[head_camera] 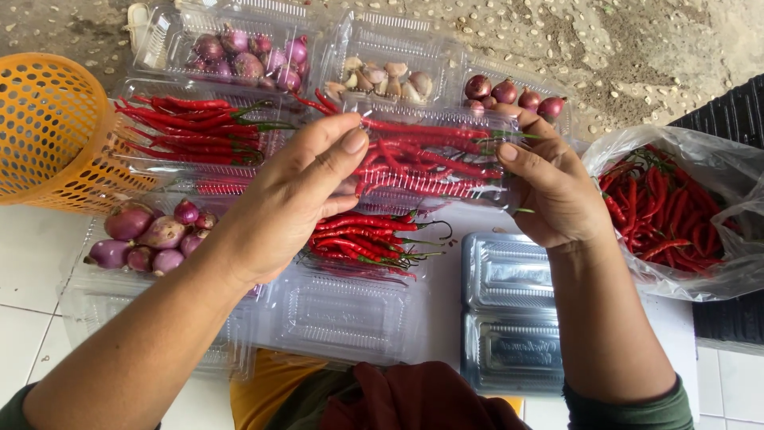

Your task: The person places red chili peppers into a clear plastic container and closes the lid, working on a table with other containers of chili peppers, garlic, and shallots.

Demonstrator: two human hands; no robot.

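Both hands (430, 187) grip a clear chili box (426, 159) over white floor tiles (32, 263) meeting pebbled ground (621, 56).

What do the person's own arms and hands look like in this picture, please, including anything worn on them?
Both hands, the left hand and the right hand, are bare: no gloves, rings, watch or bracelets show. The forearms are uncovered for most of their length. Dark green sleeve cuffs are pushed back near the elbows at the bottom edge of the view. The fingernails are short and unpainted.
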